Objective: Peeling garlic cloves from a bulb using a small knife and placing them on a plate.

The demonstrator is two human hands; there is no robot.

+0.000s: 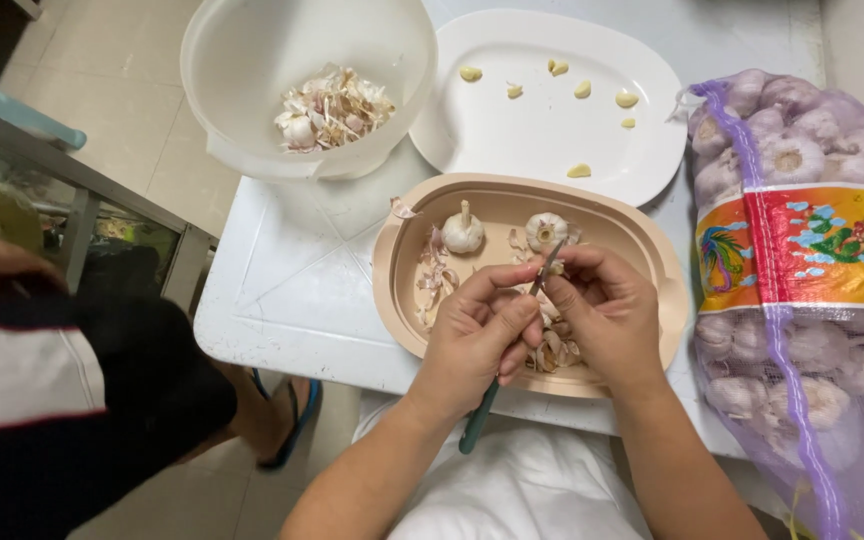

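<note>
My left hand [477,335] grips a small knife with a green handle [479,420], its blade pointing up between my fingers. My right hand [607,310] pinches a garlic clove [555,268] against the blade tip. Both hands hover over a beige oval tray [397,270] that holds two whole garlic bulbs [463,232] [546,230], loose cloves and papery skins [434,280].
A white oval plate [552,130] with several peeled cloves [582,89] lies behind the tray. A white bowl [242,60] of garlic skins stands back left. A purple mesh sack of garlic bulbs [802,260] fills the right side. Another person sits at the left [52,380].
</note>
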